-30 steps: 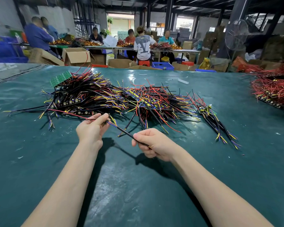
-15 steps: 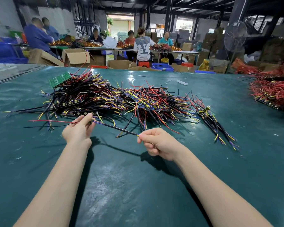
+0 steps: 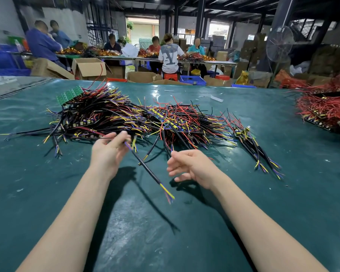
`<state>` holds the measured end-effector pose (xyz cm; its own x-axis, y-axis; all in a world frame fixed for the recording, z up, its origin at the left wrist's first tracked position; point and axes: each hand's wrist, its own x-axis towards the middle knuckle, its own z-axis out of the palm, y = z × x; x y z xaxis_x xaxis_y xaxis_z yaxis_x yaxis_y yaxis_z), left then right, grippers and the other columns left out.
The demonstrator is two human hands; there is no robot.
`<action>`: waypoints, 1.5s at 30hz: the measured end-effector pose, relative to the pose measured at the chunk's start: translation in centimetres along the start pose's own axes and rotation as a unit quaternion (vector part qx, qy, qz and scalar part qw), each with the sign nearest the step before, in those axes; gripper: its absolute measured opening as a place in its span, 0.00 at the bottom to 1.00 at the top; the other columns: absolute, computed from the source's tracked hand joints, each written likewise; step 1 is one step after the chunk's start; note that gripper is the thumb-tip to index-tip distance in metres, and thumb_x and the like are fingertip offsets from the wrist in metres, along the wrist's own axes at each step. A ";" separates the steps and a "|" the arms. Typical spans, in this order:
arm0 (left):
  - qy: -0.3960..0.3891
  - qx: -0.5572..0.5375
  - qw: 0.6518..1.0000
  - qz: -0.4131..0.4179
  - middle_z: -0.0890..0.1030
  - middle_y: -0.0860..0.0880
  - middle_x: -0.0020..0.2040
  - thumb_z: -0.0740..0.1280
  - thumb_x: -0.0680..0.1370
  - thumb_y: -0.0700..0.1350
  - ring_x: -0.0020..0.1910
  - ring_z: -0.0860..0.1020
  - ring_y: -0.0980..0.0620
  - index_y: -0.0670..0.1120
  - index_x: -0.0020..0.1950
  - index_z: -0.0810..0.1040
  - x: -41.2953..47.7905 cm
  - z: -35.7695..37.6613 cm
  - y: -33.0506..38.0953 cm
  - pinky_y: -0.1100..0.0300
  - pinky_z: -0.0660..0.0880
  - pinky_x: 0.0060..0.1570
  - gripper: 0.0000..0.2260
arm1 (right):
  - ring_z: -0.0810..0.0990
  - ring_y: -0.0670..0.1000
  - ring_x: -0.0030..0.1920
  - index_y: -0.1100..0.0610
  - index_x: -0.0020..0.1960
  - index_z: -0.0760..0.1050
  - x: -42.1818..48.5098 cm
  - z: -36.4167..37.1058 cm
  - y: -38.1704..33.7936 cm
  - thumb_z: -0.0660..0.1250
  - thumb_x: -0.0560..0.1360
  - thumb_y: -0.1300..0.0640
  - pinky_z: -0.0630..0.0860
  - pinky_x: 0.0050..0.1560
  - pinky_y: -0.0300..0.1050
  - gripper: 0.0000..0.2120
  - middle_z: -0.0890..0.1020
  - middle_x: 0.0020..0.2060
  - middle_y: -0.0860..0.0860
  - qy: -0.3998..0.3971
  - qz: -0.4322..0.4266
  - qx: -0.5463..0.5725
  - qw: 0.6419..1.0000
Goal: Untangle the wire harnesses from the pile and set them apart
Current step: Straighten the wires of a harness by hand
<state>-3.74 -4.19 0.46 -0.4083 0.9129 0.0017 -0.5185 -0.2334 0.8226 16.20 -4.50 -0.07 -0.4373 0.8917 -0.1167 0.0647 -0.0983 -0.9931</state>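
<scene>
A big tangled pile of wire harnesses (image 3: 137, 116), black with red, yellow and purple leads, lies across the middle of the green table (image 3: 47, 193). My left hand (image 3: 109, 149) pinches the top end of one black harness (image 3: 148, 172) at the pile's near edge; the cable hangs down toward me, its yellow, purple and red tips free in the air. My right hand (image 3: 192, 166) is just to the right of it, fingers loosely spread, holding nothing. A small separate bundle of harnesses (image 3: 257, 152) lies to the right of the pile.
A heap of red-wired boards (image 3: 322, 108) sits at the table's right edge. A green circuit board (image 3: 69, 94) sticks out at the pile's back left. Beyond the table are cardboard boxes (image 3: 88, 68), a blue crate (image 3: 192, 79), a standing fan (image 3: 278, 44) and several seated people.
My right hand has let go of the black harness's lower end and opened. My left hand moved right and up, and the harness now dangles from it.
</scene>
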 end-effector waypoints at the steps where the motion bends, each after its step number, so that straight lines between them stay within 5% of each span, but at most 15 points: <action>1: -0.020 0.042 0.999 0.000 0.80 0.44 0.34 0.65 0.75 0.34 0.25 0.78 0.59 0.44 0.49 0.68 -0.5 0.7 -0.5 0.67 0.76 0.28 0.09 | 0.80 0.45 0.27 0.59 0.37 0.75 0.2 0.3 0.1 0.61 0.78 0.55 0.77 0.27 0.37 0.13 0.81 0.26 0.49 0.020 -0.012 0.017 1.000; 8: -0.046 0.205 0.978 0.013 0.75 0.48 0.34 0.71 0.72 0.36 0.31 0.74 0.56 0.46 0.38 0.69 -2.8 2.8 -3.7 0.70 0.74 0.26 0.11 | 0.74 0.43 0.20 0.58 0.35 0.72 0.3 2.8 0.4 0.63 0.76 0.64 0.72 0.21 0.34 0.11 0.75 0.24 0.51 0.041 -0.036 -0.025 0.998; 14: -0.085 0.122 0.987 -0.057 0.76 0.44 0.39 0.63 0.78 0.38 0.36 0.77 0.50 0.40 0.43 0.74 -2.6 2.5 -3.0 0.68 0.78 0.31 0.05 | 0.67 0.41 0.16 0.57 0.34 0.73 0.2 2.6 0.4 0.63 0.74 0.69 0.60 0.16 0.31 0.12 0.71 0.25 0.53 0.113 -0.068 -0.034 0.991; 22: -0.037 0.176 0.983 -0.043 0.77 0.44 0.35 0.66 0.77 0.43 0.24 0.78 0.58 0.41 0.37 0.74 -1.8 1.6 -2.9 0.68 0.75 0.26 0.10 | 0.64 0.42 0.16 0.55 0.31 0.75 0.3 2.6 0.3 0.66 0.72 0.66 0.58 0.17 0.31 0.12 0.71 0.22 0.51 0.119 -0.073 -0.102 0.985; 27: -0.143 0.114 0.974 -0.133 0.80 0.46 0.37 0.64 0.77 0.40 0.32 0.80 0.57 0.40 0.43 0.76 -2.3 1.7 -3.2 0.67 0.78 0.32 0.05 | 0.65 0.41 0.15 0.52 0.29 0.74 0.5 1.6 0.4 0.66 0.70 0.65 0.58 0.18 0.29 0.14 0.71 0.21 0.48 0.168 -0.077 -0.204 0.961; 32: -0.162 0.192 0.964 -0.081 0.76 0.47 0.38 0.68 0.74 0.35 0.30 0.75 0.60 0.44 0.40 0.77 -2.4 1.8 -3.4 0.70 0.75 0.32 0.05 | 0.62 0.41 0.15 0.55 0.32 0.75 0.4 1.4 0.4 0.66 0.72 0.65 0.57 0.17 0.31 0.12 0.71 0.23 0.52 0.119 -0.055 -0.155 0.979; 38: -0.203 0.097 0.967 -0.119 0.83 0.48 0.33 0.62 0.76 0.36 0.29 0.75 0.59 0.45 0.40 0.70 -2.2 1.8 -3.0 0.71 0.74 0.29 0.07 | 0.62 0.41 0.18 0.58 0.36 0.76 0.1 1.1 0.2 0.64 0.75 0.63 0.54 0.19 0.30 0.10 0.70 0.19 0.45 0.031 -0.045 -0.068 0.996; 45: -0.168 0.013 0.980 -0.102 0.83 0.50 0.31 0.62 0.77 0.36 0.29 0.79 0.61 0.45 0.39 0.71 -2.9 2.6 -3.4 0.70 0.76 0.33 0.08 | 0.65 0.40 0.19 0.50 0.25 0.71 1.0 1.6 0.2 0.70 0.70 0.62 0.61 0.26 0.33 0.18 0.70 0.15 0.43 0.195 -0.183 -0.195 0.944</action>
<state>1.19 -5.20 -0.88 -0.0249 0.9995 0.0187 -0.5435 -0.0292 0.8389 14.35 -4.34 -0.43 -0.1355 0.9370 0.3221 0.3325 0.3493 -0.8760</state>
